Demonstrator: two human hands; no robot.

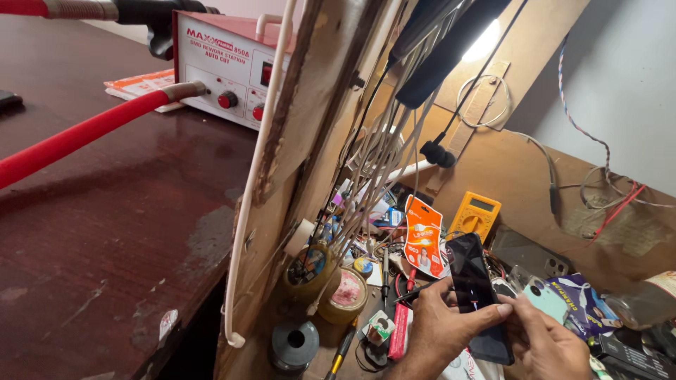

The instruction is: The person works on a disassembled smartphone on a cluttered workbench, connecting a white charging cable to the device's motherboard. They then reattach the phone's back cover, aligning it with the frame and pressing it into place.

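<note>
A black smartphone with a dark screen is held over a cluttered workbench at the lower right. My left hand grips it from the left, with the thumb lying across its lower screen. A thin dark tool sticks out from between that hand's fingers. My right hand pinches the phone's right edge with its fingertips.
A white rework station with red knobs and a red hose sits on a dark wooden shelf. White cables hang over tape rolls, a solder spool, an orange packet, a yellow multimeter and a teal phone case.
</note>
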